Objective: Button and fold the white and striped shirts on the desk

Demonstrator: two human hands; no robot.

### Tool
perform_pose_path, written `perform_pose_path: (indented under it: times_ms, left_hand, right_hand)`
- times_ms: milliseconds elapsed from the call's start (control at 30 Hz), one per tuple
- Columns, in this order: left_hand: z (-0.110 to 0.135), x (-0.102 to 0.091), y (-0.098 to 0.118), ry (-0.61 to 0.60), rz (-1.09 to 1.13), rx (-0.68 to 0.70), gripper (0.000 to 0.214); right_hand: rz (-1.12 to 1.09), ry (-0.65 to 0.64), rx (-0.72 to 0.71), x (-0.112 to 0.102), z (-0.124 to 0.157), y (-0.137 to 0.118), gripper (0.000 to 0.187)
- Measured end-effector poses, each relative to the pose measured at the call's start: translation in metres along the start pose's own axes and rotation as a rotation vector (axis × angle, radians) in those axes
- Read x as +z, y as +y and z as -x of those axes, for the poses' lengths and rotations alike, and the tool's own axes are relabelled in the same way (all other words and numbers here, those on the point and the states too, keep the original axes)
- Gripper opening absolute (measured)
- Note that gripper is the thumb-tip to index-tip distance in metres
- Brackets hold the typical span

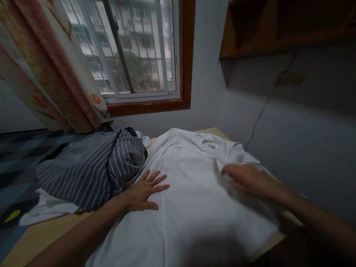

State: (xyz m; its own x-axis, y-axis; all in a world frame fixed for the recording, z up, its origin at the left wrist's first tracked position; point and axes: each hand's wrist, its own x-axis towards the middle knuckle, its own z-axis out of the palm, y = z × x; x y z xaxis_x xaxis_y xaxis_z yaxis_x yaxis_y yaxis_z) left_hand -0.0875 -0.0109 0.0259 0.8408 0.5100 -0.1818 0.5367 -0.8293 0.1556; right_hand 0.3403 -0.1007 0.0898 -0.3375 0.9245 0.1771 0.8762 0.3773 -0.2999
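Observation:
A white shirt (pixel 183 193) lies spread over a wooden table (pixel 41 237). My left hand (pixel 144 191) rests flat on the shirt's left side, fingers spread apart. My right hand (pixel 247 180) lies on the shirt's right side near a folded sleeve; it is blurred, its fingers curved down over the cloth. I cannot tell whether it grips the fabric.
A crumpled dark striped garment (pixel 91 168) sits on the table to the left, over another white cloth (pixel 47 209). A patterned curtain (pixel 47 63) and a window (pixel 136 48) are behind. A wall with a cable (pixel 261 111) runs close on the right, under a wooden shelf (pixel 278 29).

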Motion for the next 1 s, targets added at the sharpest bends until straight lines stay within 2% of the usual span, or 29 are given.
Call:
perform_pose_path:
  times_ms: [33, 100, 133, 167, 200, 267, 367, 400, 433, 500, 600, 700, 767, 867, 900, 933, 1000]
  left_hand:
    - [0.003, 0.001, -0.001, 0.011, 0.0, -0.005, 0.075]
    - [0.006, 0.002, 0.0, 0.049, 0.003, -0.027, 0.071]
    - [0.006, 0.001, 0.002, 0.079, 0.003, -0.044, 0.065]
    - [0.004, -0.002, 0.006, 0.116, 0.0, -0.065, 0.057]
    - [-0.001, -0.006, 0.012, 0.158, -0.006, -0.094, 0.048]
    - [-0.019, -0.017, 0.031, 0.258, -0.006, -0.164, 0.038]
    - [-0.066, -0.035, 0.066, 0.433, 0.087, -0.249, 0.04]
    - [-0.085, -0.038, 0.077, 0.471, 0.135, -0.251, 0.043]
    - [-0.103, -0.039, 0.086, 0.493, 0.174, -0.236, 0.046]
    - [-0.136, -0.036, 0.097, 0.488, 0.177, -0.168, 0.055]
    - [-0.165, -0.018, 0.093, 0.388, 0.062, -0.158, 0.073]
    - [-0.165, 0.003, 0.078, 0.232, 0.009, -0.172, 0.083]
    - [-0.157, 0.013, 0.071, 0.176, 0.015, -0.148, 0.083]
    - [-0.145, 0.019, 0.069, 0.169, 0.013, -0.134, 0.08]
    - [-0.142, 0.02, 0.069, 0.169, 0.01, -0.126, 0.079]
    - [-0.14, 0.021, 0.07, 0.171, 0.009, -0.119, 0.078]
    - [-0.138, 0.022, 0.071, 0.175, 0.005, -0.11, 0.077]
  right_hand:
    - [-0.121, -0.257, -0.119, 0.008, 0.012, -0.016, 0.045]
    - [-0.341, -0.545, -0.167, 0.017, 0.032, -0.035, 0.058]
    - [-0.453, -0.603, -0.14, 0.017, 0.039, -0.036, 0.06]
    - [-0.562, -0.598, -0.09, 0.014, 0.042, -0.032, 0.059]
    - [-0.661, -0.538, -0.031, 0.01, 0.042, -0.024, 0.056]
    - [-0.791, -0.267, 0.104, 0.002, 0.028, 0.004, 0.049]
    - [-0.744, 0.314, 0.374, -0.001, -0.017, 0.057, 0.041]
    - [-0.717, 0.437, 0.447, 0.0, -0.035, 0.072, 0.04]
    - [-0.697, 0.504, 0.508, 0.002, -0.055, 0.086, 0.04]
    - [-0.676, 0.518, 0.581, 0.009, -0.092, 0.104, 0.039]
    - [-0.622, 0.418, 0.651, 0.031, -0.138, 0.112, 0.047]
    - [-0.524, 0.345, 0.625, 0.061, -0.169, 0.109, 0.057]
    - [-0.455, 0.303, 0.581, 0.075, -0.185, 0.109, 0.05]
    - [-0.392, 0.294, 0.618, 0.069, -0.212, 0.113, 0.032]
    - [-0.372, 0.354, 0.65, 0.06, -0.222, 0.114, 0.03]
    - [-0.338, 0.473, 0.679, 0.049, -0.232, 0.115, 0.032]
    - [-0.251, 0.807, 0.668, 0.029, -0.249, 0.115, 0.041]
